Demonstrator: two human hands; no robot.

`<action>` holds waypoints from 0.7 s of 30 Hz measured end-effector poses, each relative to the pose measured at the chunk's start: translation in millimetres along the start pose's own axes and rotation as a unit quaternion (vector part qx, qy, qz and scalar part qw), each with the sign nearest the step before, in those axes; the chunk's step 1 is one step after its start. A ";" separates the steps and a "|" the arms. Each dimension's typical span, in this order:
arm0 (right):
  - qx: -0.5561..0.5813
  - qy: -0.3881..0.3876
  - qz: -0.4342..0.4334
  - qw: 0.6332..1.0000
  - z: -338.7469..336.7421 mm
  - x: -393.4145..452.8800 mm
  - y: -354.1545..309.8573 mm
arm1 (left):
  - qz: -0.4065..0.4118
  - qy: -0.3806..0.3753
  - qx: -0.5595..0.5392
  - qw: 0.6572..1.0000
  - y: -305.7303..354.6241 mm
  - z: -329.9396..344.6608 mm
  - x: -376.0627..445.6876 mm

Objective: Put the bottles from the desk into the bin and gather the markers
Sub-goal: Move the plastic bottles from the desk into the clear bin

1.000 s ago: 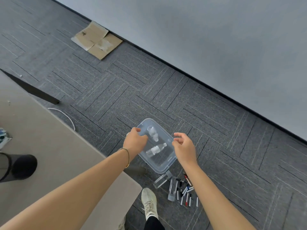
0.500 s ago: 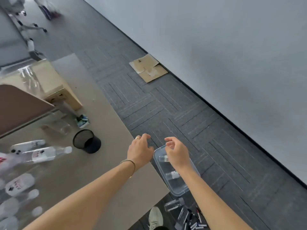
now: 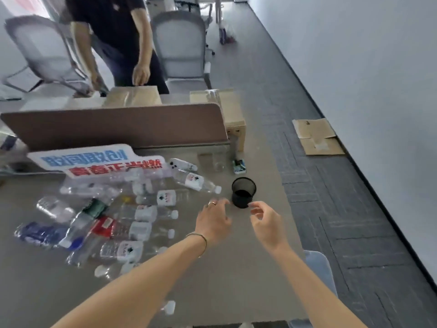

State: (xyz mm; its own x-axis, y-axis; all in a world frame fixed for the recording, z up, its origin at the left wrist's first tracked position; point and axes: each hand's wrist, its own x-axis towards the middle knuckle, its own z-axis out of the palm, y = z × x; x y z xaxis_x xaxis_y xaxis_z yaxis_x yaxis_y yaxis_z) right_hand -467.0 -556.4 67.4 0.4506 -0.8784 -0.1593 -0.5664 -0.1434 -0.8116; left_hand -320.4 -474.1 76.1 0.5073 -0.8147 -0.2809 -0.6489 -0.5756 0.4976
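Note:
Several empty clear plastic bottles lie in a heap on the left half of the grey desk. One bottle lies nearest the black mesh pen cup. My left hand hovers over the desk just left of the cup, fingers loosely curled, holding nothing. My right hand hangs just below and to the right of the cup, also empty. Past the desk's right edge, a corner of the clear plastic bin shows on the floor. No markers are in view.
A brown divider panel and a printed sign stand behind the bottles. Cardboard boxes, a small glass and a small packet sit at the desk's far end. A person and office chairs stand beyond. Flattened cardboard lies on the carpet.
The view has swung up from the bin on the floor to the desk. Both hands have left the bin and now hover empty beside the black mesh cup.

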 end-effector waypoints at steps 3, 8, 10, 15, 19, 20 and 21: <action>-0.024 -0.040 -0.023 0.999 46.0 -8.4 -30.8 | -0.030 0.012 -0.008 0.999 -54.5 -27.7 -12.6; -0.051 -0.118 -0.048 0.991 115.3 -22.7 -68.6 | -0.076 0.032 -0.024 0.996 -138.4 -61.9 -38.3; -0.069 -0.148 -0.053 0.985 140.2 -27.7 -80.6 | -0.092 0.040 -0.032 0.994 -169.0 -69.9 -49.8; -0.115 -0.205 -0.075 0.969 193.2 -38.2 -101.3 | -0.133 0.059 -0.026 0.989 -236.9 -76.2 -76.3; -0.150 -0.251 -0.097 0.951 219.4 -43.2 -109.4 | -0.139 0.073 0.006 0.988 -266.8 -68.3 -107.4; -0.154 -0.262 -0.101 0.947 223.5 -43.5 -109.8 | -0.136 0.076 0.019 0.988 -270.5 -64.5 -116.0; -0.157 -0.271 -0.107 0.944 227.5 -43.5 -109.5 | -0.133 0.079 0.030 0.988 -273.9 -59.7 -124.6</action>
State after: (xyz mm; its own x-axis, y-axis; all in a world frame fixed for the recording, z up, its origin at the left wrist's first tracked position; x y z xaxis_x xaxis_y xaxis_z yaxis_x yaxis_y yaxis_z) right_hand -267.6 -398.7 35.3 0.8167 -0.4640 -0.3431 -0.5601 -0.4943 -0.6647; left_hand -172.1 -210.7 23.7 0.7432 -0.6156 -0.2619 -0.5104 -0.7749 0.3730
